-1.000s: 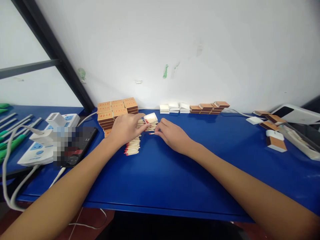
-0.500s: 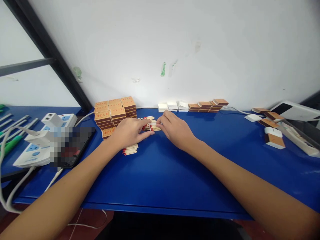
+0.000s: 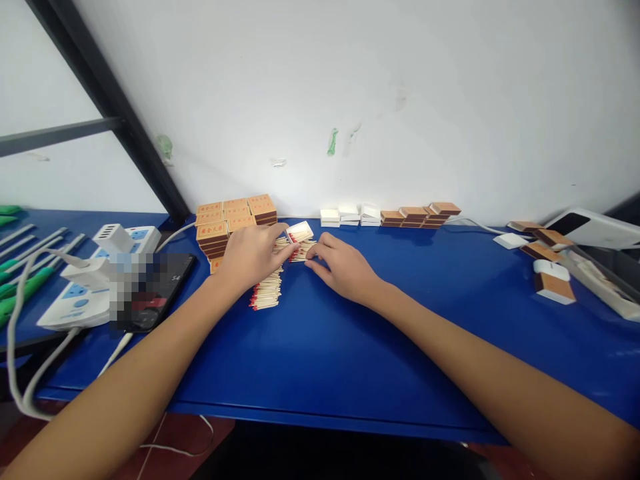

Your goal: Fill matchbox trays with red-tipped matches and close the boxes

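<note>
My left hand (image 3: pixel 256 255) is closed on a small white matchbox tray (image 3: pixel 303 227), held tilted with some red-tipped matches inside. Below the tray lies a pile of loose matches (image 3: pixel 301 253), partly covered by the tray and my left fingers. My right hand (image 3: pixel 343 265) has its fingers curled in at the pile's right end, thumb and fingertips around the match ends. How many matches it grips is too small to tell. Another heap of matches (image 3: pixel 267 291), red heads to the left, lies on the blue table just below my left hand.
Stacked orange matchboxes (image 3: pixel 213 232) stand behind my left hand. White trays (image 3: pixel 349 215) and brown matchbox sleeves (image 3: pixel 419 215) line the wall. At left are a power strip (image 3: pixel 75 303) and a phone (image 3: pixel 163 293). More matchboxes (image 3: pixel 556 288) and a white device (image 3: pixel 583 227) lie at right.
The tray in my left hand has tilted up, so its inside with matches shows. My right hand has come down from the tray to the loose pile. The view has shifted slightly.
</note>
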Demonstrator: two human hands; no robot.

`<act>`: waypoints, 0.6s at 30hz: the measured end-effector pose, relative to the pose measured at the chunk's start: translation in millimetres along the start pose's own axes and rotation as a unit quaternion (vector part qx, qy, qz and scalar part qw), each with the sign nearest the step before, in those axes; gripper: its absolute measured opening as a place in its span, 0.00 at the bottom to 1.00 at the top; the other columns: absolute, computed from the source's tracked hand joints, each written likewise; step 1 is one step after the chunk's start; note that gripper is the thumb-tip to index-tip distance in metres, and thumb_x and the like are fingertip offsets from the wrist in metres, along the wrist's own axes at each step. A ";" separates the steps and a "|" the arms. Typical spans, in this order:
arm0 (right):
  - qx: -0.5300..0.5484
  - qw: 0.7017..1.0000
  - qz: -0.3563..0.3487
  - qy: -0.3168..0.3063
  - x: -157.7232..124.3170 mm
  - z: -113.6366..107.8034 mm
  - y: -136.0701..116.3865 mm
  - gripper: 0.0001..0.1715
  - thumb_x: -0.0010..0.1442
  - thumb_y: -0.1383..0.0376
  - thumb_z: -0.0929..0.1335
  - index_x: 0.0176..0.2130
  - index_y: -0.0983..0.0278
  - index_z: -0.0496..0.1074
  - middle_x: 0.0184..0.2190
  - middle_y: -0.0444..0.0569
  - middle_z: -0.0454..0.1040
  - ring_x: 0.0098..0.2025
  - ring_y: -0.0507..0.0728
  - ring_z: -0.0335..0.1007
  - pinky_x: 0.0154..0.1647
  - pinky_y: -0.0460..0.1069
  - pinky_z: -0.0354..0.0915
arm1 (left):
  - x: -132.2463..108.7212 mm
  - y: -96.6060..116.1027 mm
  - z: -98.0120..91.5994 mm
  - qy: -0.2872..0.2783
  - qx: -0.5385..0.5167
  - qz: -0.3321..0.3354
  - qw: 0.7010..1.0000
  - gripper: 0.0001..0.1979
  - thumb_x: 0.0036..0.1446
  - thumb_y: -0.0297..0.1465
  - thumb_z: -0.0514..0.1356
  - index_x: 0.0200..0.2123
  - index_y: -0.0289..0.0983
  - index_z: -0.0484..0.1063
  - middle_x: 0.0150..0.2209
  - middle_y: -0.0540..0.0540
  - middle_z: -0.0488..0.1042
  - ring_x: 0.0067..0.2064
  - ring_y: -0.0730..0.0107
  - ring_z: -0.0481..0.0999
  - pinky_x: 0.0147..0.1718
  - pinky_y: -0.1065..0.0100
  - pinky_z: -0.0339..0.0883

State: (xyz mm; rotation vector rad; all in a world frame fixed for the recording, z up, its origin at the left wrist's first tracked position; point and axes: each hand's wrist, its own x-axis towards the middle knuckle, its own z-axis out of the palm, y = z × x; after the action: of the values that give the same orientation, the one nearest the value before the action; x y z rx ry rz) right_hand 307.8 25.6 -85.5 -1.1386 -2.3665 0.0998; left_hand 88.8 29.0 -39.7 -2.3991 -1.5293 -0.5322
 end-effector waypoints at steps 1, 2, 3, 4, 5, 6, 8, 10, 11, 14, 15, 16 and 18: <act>-0.002 1.000 0.002 -0.009 1.5 1.0 -0.6 0.04 0.71 0.66 0.67 0.44 0.63 0.73 0.44 0.50 0.71 0.41 0.56 0.69 0.40 0.50 0.63 | 0.0 0.3 0.1 -0.004 0.001 -0.001 1.000 0.20 0.67 0.45 0.60 0.51 0.38 0.79 0.30 0.45 0.79 0.31 0.59 0.78 0.28 0.66 0.55; -0.006 1.000 0.004 -0.017 2.9 1.6 -1.1 0.04 0.71 0.66 0.67 0.43 0.63 0.73 0.43 0.50 0.71 0.40 0.56 0.69 0.40 0.50 0.63 | 0.0 0.5 0.2 -0.006 0.001 -0.001 1.000 0.20 0.67 0.45 0.60 0.51 0.38 0.78 0.30 0.45 0.79 0.32 0.59 0.78 0.28 0.66 0.55; -0.009 1.000 0.005 -0.024 4.1 2.1 -1.5 0.04 0.71 0.67 0.67 0.42 0.63 0.73 0.43 0.50 0.71 0.40 0.56 0.68 0.41 0.50 0.63 | 0.0 0.4 0.4 -0.006 0.000 -0.001 1.000 0.20 0.67 0.45 0.59 0.51 0.38 0.78 0.30 0.44 0.79 0.32 0.59 0.78 0.28 0.66 0.54; -0.010 1.000 0.005 -0.029 5.0 2.4 -1.7 0.05 0.71 0.67 0.66 0.42 0.64 0.73 0.43 0.50 0.71 0.40 0.56 0.68 0.41 0.51 0.63 | 0.1 0.2 0.5 -0.006 -0.001 -0.003 1.000 0.20 0.67 0.45 0.59 0.51 0.38 0.78 0.29 0.44 0.79 0.32 0.59 0.78 0.28 0.66 0.54; -0.011 0.999 0.004 -0.034 5.6 2.6 -1.7 0.06 0.72 0.67 0.66 0.41 0.64 0.72 0.42 0.51 0.71 0.40 0.56 0.68 0.41 0.51 0.63 | 0.1 0.0 0.5 -0.005 -0.003 -0.004 1.000 0.19 0.67 0.45 0.59 0.51 0.38 0.78 0.29 0.45 0.79 0.31 0.59 0.77 0.28 0.66 0.54; -0.009 0.999 0.003 -0.037 5.9 2.7 -1.5 0.06 0.72 0.68 0.65 0.41 0.64 0.72 0.42 0.50 0.71 0.40 0.56 0.68 0.42 0.51 0.63 | 0.1 -0.2 0.5 -0.006 -0.005 -0.006 1.000 0.19 0.67 0.45 0.59 0.51 0.38 0.78 0.29 0.45 0.79 0.31 0.59 0.77 0.28 0.66 0.54; -0.002 0.999 -0.003 -0.042 5.8 2.9 -0.5 0.06 0.72 0.69 0.65 0.41 0.64 0.72 0.42 0.50 0.71 0.39 0.56 0.67 0.42 0.51 0.63 | 0.1 -0.2 0.3 -0.008 -0.008 -0.008 1.000 0.18 0.67 0.45 0.59 0.49 0.38 0.79 0.29 0.44 0.79 0.30 0.60 0.76 0.28 0.66 0.54; 0.009 0.999 -0.007 -0.042 5.4 3.0 0.7 0.05 0.72 0.68 0.65 0.42 0.63 0.72 0.43 0.50 0.70 0.40 0.56 0.68 0.43 0.51 0.64 | 0.1 0.3 0.1 -0.007 -0.012 -0.005 1.000 0.18 0.67 0.45 0.59 0.49 0.38 0.79 0.29 0.44 0.79 0.30 0.60 0.76 0.28 0.66 0.55; 0.015 0.999 -0.008 -0.042 5.4 3.1 1.4 0.05 0.72 0.68 0.65 0.43 0.63 0.72 0.43 0.50 0.70 0.40 0.56 0.68 0.43 0.51 0.64 | 0.1 0.6 0.1 -0.006 -0.015 -0.004 1.000 0.19 0.67 0.44 0.59 0.50 0.38 0.79 0.29 0.44 0.79 0.31 0.60 0.77 0.29 0.66 0.55; 0.030 0.999 -0.008 -0.045 6.4 3.8 2.9 0.06 0.72 0.68 0.65 0.44 0.63 0.73 0.44 0.50 0.70 0.41 0.56 0.69 0.44 0.51 0.65 | -0.1 1.4 0.8 -0.002 -0.017 -0.002 1.000 0.20 0.67 0.44 0.59 0.53 0.38 0.78 0.29 0.44 0.79 0.31 0.60 0.77 0.29 0.66 0.57; 0.031 0.998 -0.006 -0.048 7.0 4.0 3.2 0.05 0.72 0.68 0.66 0.44 0.63 0.73 0.44 0.50 0.70 0.41 0.56 0.69 0.44 0.51 0.65 | -0.1 1.4 1.2 -0.001 -0.016 -0.002 1.000 0.21 0.67 0.45 0.59 0.54 0.38 0.78 0.30 0.44 0.80 0.32 0.59 0.78 0.29 0.66 0.57; 0.031 0.998 -0.003 -0.053 7.6 4.1 3.5 0.05 0.72 0.67 0.66 0.43 0.63 0.73 0.44 0.50 0.70 0.41 0.56 0.69 0.44 0.51 0.64 | -0.2 1.2 1.7 -0.001 -0.015 -0.002 1.000 0.21 0.67 0.45 0.60 0.54 0.38 0.78 0.30 0.44 0.80 0.32 0.59 0.78 0.29 0.66 0.57; 0.025 0.998 0.002 -0.063 8.1 3.8 4.0 0.04 0.71 0.66 0.67 0.42 0.64 0.73 0.43 0.50 0.71 0.41 0.56 0.69 0.44 0.51 0.64 | -0.3 0.2 3.0 -0.001 -0.014 0.003 1.000 0.21 0.67 0.45 0.60 0.54 0.38 0.78 0.30 0.44 0.80 0.32 0.59 0.78 0.29 0.66 0.57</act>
State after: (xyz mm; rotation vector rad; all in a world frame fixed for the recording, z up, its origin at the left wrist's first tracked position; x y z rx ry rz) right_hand 304.6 34.9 -86.6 -1.1448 -2.4575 0.2371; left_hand 89.4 29.8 -42.5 -2.4248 -1.5262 -0.5531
